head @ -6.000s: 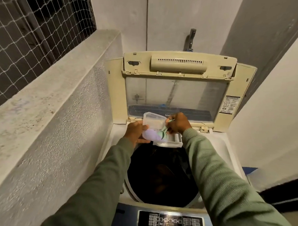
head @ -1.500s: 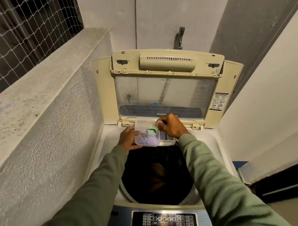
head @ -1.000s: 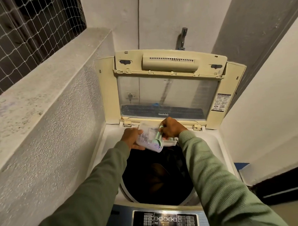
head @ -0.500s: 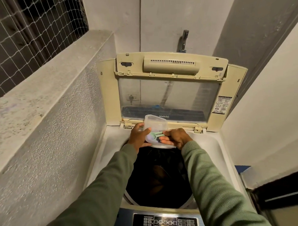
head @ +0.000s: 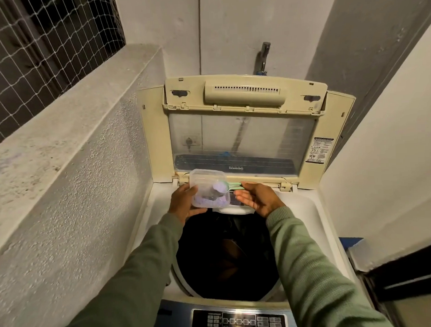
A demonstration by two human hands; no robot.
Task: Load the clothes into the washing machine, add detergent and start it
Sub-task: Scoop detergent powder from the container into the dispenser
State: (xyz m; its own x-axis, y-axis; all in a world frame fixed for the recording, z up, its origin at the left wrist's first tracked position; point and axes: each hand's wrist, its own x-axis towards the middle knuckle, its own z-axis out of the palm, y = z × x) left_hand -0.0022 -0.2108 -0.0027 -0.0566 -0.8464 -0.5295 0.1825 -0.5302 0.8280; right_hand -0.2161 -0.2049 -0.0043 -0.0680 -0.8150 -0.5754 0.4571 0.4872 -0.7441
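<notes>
A top-loading washing machine (head: 307, 223) stands with its cream lid (head: 242, 118) raised. Dark clothes (head: 227, 256) fill the drum. My left hand (head: 183, 204) holds a clear plastic tub (head: 205, 180) of purple detergent powder over the drum's far rim. My right hand (head: 258, 197) pinches the handle of a green scoop (head: 231, 186), whose bowl is heaped with purple powder and sits above the tub. The pulled-out detergent drawer (head: 238, 205) shows just under the tub and my right fingers.
The control panel (head: 239, 321) lies at the near edge. A rough concrete parapet (head: 70, 153) with netting above closes the left side. A tap (head: 263, 57) sticks out of the back wall. A white wall rises on the right.
The tub has tipped back toward level in my left hand. The scoop has come up out of the powder, heaped, with my right hand further along its handle.
</notes>
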